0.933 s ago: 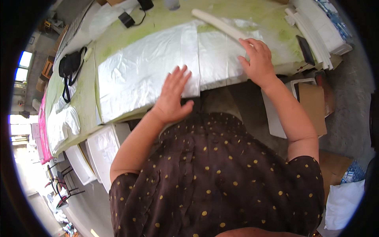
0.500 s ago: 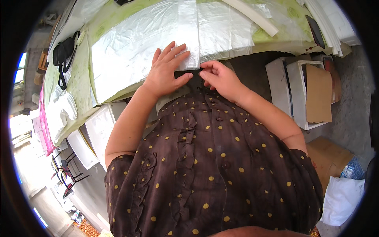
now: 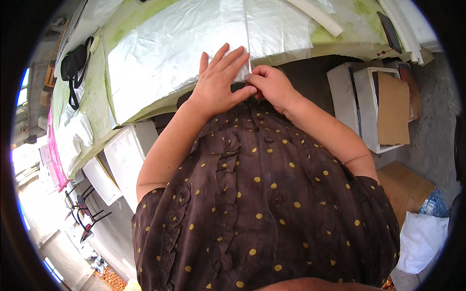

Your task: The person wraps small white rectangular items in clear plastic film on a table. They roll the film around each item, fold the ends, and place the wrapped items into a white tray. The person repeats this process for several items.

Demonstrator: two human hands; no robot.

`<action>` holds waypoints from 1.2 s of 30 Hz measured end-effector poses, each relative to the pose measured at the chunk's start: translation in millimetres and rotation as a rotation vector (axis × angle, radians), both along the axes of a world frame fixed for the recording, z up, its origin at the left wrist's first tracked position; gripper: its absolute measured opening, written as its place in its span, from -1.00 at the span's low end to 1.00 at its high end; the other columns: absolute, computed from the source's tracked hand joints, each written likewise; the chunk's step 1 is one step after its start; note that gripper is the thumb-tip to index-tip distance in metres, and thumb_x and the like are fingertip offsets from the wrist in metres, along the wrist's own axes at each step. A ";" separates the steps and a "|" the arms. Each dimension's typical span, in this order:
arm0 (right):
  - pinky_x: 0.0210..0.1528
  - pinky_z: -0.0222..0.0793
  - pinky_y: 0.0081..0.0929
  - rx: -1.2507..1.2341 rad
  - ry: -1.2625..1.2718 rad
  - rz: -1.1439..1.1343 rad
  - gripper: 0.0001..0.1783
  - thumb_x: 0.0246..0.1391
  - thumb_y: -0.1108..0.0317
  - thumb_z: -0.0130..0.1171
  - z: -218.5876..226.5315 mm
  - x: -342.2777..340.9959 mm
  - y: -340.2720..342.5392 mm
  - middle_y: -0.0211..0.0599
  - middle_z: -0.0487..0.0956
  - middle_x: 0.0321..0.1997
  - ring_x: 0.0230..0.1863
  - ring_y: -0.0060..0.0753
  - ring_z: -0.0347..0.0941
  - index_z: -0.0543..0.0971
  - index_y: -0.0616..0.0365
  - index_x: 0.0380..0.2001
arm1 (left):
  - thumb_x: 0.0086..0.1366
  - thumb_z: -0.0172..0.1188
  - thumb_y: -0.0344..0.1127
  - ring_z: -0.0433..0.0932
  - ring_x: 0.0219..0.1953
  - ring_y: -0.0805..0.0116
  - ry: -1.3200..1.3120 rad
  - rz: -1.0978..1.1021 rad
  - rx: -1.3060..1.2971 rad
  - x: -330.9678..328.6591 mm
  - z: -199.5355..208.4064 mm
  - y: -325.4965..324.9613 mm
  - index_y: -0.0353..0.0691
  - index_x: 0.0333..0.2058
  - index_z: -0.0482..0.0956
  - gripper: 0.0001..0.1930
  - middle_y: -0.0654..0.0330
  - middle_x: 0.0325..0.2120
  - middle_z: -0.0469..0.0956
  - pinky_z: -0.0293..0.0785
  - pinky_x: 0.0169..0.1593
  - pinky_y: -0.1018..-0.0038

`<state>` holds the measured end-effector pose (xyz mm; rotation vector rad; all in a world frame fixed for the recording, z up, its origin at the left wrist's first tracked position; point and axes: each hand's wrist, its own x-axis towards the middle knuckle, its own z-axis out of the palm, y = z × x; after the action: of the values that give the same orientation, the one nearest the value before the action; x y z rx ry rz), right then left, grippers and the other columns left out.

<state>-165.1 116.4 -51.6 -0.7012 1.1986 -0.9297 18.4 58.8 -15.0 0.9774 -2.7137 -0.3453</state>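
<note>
A thin, shiny translucent plastic sheet (image 3: 160, 53) lies over the near part of the table, with a narrow folded strip (image 3: 237, 24) running away from me near its middle. My left hand (image 3: 218, 82) rests on this strip near the table edge, fingers spread and palm down. Just right of it, my right hand (image 3: 275, 88) pinches the near end of the strip between thumb and bent fingers. The left thumb reaches toward the right fingertips, which partly hide the pinched corner.
A green patterned cover (image 3: 330, 51) lies under the plastic. A pale tube (image 3: 315, 17) and a dark phone (image 3: 388, 31) are at the right. On the left lies a black bag (image 3: 75, 63). Foam boxes (image 3: 374, 106) and a carton (image 3: 403, 186) stand on the floor at right.
My left hand has shifted right onto the folded strip. My right hand has moved slightly away from me, its fingers now closed at the strip's near end.
</note>
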 end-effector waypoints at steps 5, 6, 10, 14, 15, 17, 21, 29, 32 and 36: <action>-0.44 0.34 -0.59 -0.017 -0.012 -0.031 -0.82 0.21 0.28 0.15 -2.2 0.0 4.5 -0.40 0.55 -0.42 -0.46 -0.61 0.42 0.57 0.18 -0.32 | 0.21 0.27 0.23 0.07 0.48 0.02 -0.013 -0.006 -0.012 -4.1 -2.5 2.6 0.01 0.38 0.27 -0.16 0.21 0.41 0.23 -0.18 0.43 -0.27; -0.44 0.34 -0.58 -0.022 -0.029 -0.036 -0.82 0.21 0.29 0.13 -6.3 -0.2 4.5 -0.39 0.56 -0.41 -0.45 -0.60 0.42 0.57 0.18 -0.32 | 0.20 0.27 0.25 0.08 0.48 0.02 -0.010 -0.006 -0.012 -5.2 -2.1 3.6 0.03 0.39 0.26 -0.15 0.21 0.41 0.24 -0.19 0.42 -0.29; -0.43 0.35 -0.58 -0.027 -0.073 -0.055 -0.81 0.21 0.28 0.09 -12.5 1.0 7.5 -0.37 0.56 -0.38 -0.43 -0.58 0.43 0.57 0.17 -0.30 | 0.17 0.26 0.33 0.10 0.47 0.00 -0.013 -0.016 -0.037 -10.4 -3.7 9.0 0.09 0.41 0.22 -0.10 0.21 0.40 0.25 -0.21 0.40 -0.38; -0.40 0.37 -0.57 0.020 -0.224 -0.101 -0.78 0.26 0.24 0.06 -14.1 -3.7 8.9 -0.36 0.56 -0.35 -0.41 -0.56 0.44 0.56 0.17 -0.26 | 0.17 0.23 0.36 0.10 0.45 -0.05 -0.031 -0.021 -0.064 -12.4 -5.9 10.6 0.08 0.41 0.20 -0.08 0.20 0.40 0.24 -0.19 0.36 -0.45; -0.40 0.36 -0.57 0.054 -0.276 -0.146 -0.77 0.27 0.23 0.06 -8.7 -4.3 10.2 -0.36 0.56 -0.34 -0.40 -0.56 0.44 0.56 0.17 -0.25 | 0.19 0.22 0.35 0.09 0.46 -0.05 -0.034 -0.019 -0.057 -13.0 -5.8 10.6 0.08 0.42 0.19 -0.09 0.19 0.40 0.24 -0.20 0.36 -0.43; -0.39 0.37 -0.57 0.070 -0.315 -0.209 -0.76 0.28 0.20 0.07 1.0 -2.6 11.6 -0.36 0.56 -0.34 -0.39 -0.55 0.44 0.55 0.17 -0.24 | 0.21 0.21 0.34 0.07 0.47 -0.05 -0.038 -0.015 -0.043 -14.5 -5.0 13.1 0.06 0.43 0.18 -0.09 0.18 0.41 0.23 -0.21 0.37 -0.39; -0.35 0.40 -0.57 -0.027 -0.198 -0.182 -0.75 0.26 0.18 0.13 0.8 4.0 9.7 -0.36 0.56 -0.34 -0.35 -0.54 0.46 0.55 0.17 -0.25 | 0.18 0.25 0.35 0.04 0.48 -0.05 -0.022 -0.015 -0.016 -16.1 -6.0 14.0 -0.05 0.42 0.17 -0.03 0.16 0.42 0.20 -0.25 0.40 -0.36; -0.34 0.44 -0.53 0.061 -0.232 -0.059 -0.81 0.24 0.24 0.13 6.5 -14.5 19.1 -0.38 0.55 -0.39 -0.42 -0.51 0.47 0.56 0.14 -0.29 | 0.01 0.29 -0.42 0.19 0.42 0.00 0.120 0.004 -0.049 14.0 8.6 -6.1 -0.07 0.32 0.35 -0.20 0.11 0.35 0.28 0.02 0.45 -0.04; -0.31 0.44 -0.53 0.039 -0.269 -0.011 -0.81 0.26 0.24 0.11 15.5 -13.8 24.4 -0.39 0.55 -0.38 -0.41 -0.53 0.47 0.56 0.13 -0.29 | 0.03 0.31 -0.43 0.36 0.30 0.10 0.160 -0.036 -0.088 4.2 6.9 -12.3 -0.02 0.18 0.53 -0.35 0.20 0.20 0.45 0.14 0.40 0.00; -0.26 0.45 -0.51 -0.016 -0.157 0.116 -0.81 0.32 0.24 0.08 26.1 -20.1 28.9 -0.39 0.57 -0.33 -0.35 -0.51 0.50 0.56 0.13 -0.21 | 0.11 0.29 -0.37 0.51 0.13 0.25 0.149 -0.054 -0.089 -1.2 0.2 -16.1 0.05 0.00 0.66 -0.58 0.33 -0.02 0.58 0.21 0.35 0.02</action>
<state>-185.2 145.3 -25.5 -0.6903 1.0032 -0.8817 17.3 42.7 -14.8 0.8223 -2.6004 -0.2922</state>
